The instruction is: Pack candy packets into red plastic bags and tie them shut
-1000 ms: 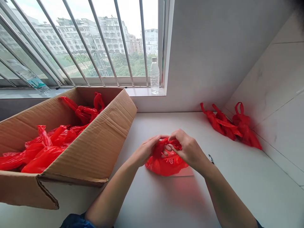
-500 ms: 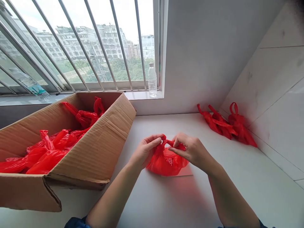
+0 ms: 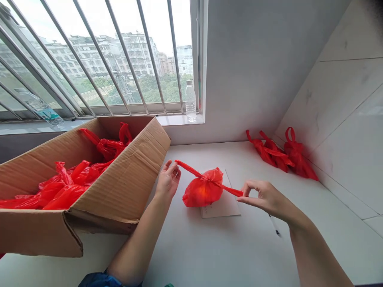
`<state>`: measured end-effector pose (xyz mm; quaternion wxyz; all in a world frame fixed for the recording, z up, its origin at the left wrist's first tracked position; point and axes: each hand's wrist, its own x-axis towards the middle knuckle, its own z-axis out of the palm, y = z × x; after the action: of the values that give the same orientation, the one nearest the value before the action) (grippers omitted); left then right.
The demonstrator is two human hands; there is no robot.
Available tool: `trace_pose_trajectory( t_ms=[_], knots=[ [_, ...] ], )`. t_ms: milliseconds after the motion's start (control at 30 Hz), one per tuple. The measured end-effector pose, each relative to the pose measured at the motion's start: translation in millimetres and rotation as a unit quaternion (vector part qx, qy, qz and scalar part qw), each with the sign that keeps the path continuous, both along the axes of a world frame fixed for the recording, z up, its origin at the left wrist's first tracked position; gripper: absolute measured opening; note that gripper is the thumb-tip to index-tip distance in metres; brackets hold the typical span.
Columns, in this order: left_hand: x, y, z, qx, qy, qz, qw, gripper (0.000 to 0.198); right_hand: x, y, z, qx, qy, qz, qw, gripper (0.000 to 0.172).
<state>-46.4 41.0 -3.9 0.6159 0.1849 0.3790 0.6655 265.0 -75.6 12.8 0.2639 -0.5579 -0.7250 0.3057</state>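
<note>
Whereas red bag handles were bunched earlier, left hand and right hand pinch them apart.

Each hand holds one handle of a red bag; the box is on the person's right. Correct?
No, the box is on the person's left in the head view. The left hand and right hand each hold one handle of a red bag.

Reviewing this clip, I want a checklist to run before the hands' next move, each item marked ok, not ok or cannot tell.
1. Left hand pinching one handle of the red bag: ok.
2. Right hand pinching the other handle: ok.
3. Bag's neck gathered between the handles: ok.
4. Neck knotted firmly: cannot tell.
5. White paper clear of the bag: not ok, partly covered.
6. Pen apart from the bag: ok.
</note>
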Motion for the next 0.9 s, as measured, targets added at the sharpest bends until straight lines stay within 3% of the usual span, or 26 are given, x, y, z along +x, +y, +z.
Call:
trace_pose_trajectory(
  t_ms=[100,200,267,300,433,533,700,900],
  knots=[
    [0,-12,-14.1,0.027,0.08,-0.06,0.995,0.034,15,4,-11.1,-0.068,0.082,0.039,0.994,0.033],
    [-9,-34,-27.4,0.053,0.289,-0.138,0.946,0.047,26,14,-30.7,-0.048,0.092,-0.034,0.994,0.038],
    [-13,-50,-35.7,0.07,0.439,-0.172,0.879,0.051,23,22,-46.3,0.016,-0.004,-0.094,0.995,0.044],
    [-12,-57,-39.3,0.086,0.507,-0.187,0.837,0.055,17,26,-53.3,0.049,-0.056,-0.087,0.993,0.051],
    [13,-67,-48.2,0.198,0.689,-0.217,0.662,0.07,-25,48,-69.1,0.142,-0.119,0.115,0.976,0.09],
    [37,-49,-54.8,0.271,0.742,-0.186,0.584,0.054,-55,71,-75.2,0.209,-0.122,0.148,0.959,0.087],
    [47,-18,-77.1,0.225,0.786,-0.158,0.554,0.05,-71,101,-102.5,0.183,-0.129,0.112,0.968,0.083],
    [45,-20,-94.5,0.211,0.79,-0.201,0.54,0.052,-75,101,-135.1,0.178,-0.128,0.094,0.971,0.079]
  ],
)
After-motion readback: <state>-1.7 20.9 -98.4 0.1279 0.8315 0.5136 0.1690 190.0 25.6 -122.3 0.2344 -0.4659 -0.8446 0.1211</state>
